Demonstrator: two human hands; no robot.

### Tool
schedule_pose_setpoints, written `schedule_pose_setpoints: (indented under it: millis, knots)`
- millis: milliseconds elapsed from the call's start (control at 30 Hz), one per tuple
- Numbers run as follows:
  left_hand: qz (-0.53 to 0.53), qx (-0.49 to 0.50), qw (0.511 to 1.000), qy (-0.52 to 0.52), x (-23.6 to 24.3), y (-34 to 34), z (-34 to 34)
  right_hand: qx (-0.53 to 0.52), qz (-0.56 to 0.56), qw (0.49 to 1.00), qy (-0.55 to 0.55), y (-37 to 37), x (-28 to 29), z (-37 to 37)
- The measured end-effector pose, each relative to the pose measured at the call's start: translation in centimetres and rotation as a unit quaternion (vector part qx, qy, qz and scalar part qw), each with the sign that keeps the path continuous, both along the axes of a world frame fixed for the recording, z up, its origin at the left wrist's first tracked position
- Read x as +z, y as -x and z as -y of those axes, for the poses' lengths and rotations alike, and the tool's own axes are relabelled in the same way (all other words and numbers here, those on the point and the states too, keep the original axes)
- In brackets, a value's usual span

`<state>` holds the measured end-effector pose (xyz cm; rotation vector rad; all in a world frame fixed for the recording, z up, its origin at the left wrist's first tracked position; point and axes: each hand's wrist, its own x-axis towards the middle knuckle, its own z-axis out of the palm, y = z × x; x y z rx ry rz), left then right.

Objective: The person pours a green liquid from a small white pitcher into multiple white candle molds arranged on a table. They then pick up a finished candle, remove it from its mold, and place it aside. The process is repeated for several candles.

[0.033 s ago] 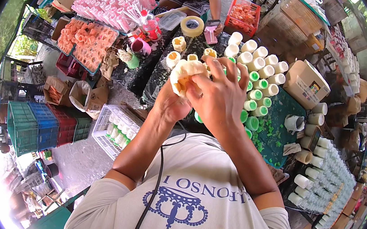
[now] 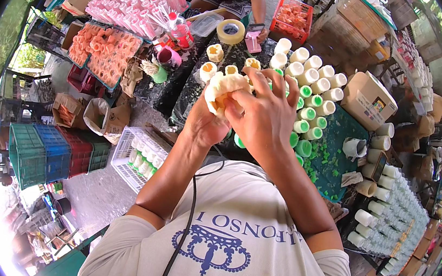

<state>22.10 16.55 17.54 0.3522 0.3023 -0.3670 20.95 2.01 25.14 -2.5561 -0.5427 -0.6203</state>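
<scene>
A cream, waxy-looking cup (image 2: 220, 90) with a wavy, petal-like rim and a yellowish hollow is held up over the table. My left hand (image 2: 206, 125) cradles it from below and behind, its fingers mostly hidden by the cup. With thumb and forefinger at the cup's opening, my right hand (image 2: 266, 121) grips its right side; the other fingers curl above. Just beyond stand similar small cups, one with an orange inside (image 2: 208, 71) and another farther back (image 2: 215, 53). Right of my hand are rows of white cylinders (image 2: 311, 77), several with green ends.
A green board with green scraps (image 2: 339, 151) lies right, beside a cardboard box (image 2: 369, 100). Tape (image 2: 231, 31) rests at the far side, where a person's hand (image 2: 264, 34) is near a pink brush (image 2: 254, 39). Orange cups (image 2: 103, 51) fill trays left; a white crate (image 2: 126, 160) stands lower left.
</scene>
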Motion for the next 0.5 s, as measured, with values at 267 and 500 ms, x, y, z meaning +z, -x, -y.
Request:
schedule_pose_setpoints:
  millis: [267,500]
  knots:
    - [-0.014,-0.023,1.000,0.001,1.3,0.1,0.0,0.007,-0.009,1.000,0.010,-0.2,-0.5,0.4]
    - [0.033,-0.083,0.981,0.174,-0.1,0.6,0.3,0.008,0.001,1.000,0.028,0.4,-0.2,-0.2]
